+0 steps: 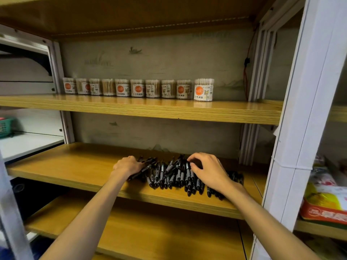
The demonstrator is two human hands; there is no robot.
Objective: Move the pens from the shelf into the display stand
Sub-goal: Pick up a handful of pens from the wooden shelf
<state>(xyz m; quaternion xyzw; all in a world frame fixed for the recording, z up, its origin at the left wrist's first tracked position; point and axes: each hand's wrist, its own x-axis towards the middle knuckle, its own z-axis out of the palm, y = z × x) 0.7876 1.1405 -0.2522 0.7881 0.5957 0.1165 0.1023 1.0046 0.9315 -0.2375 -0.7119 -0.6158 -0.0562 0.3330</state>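
Observation:
A loose pile of black pens [173, 173] with grey grips lies on the middle wooden shelf [75, 164]. My left hand [127, 165] rests on the pile's left edge, fingers curled around a few pens. On the right part of the pile sits my right hand [208, 169], its fingertips bent down and pinching at pens. More pens stick out past my right wrist toward the shelf's right end. No display stand is in view.
A row of cotton-swab jars [138, 88] stands on the shelf above. A white post [304, 117] borders the shelf on the right, with packaged goods [326, 199] beyond it. A green basket [5, 126] sits far left. A lower wooden shelf [150, 231] lies below.

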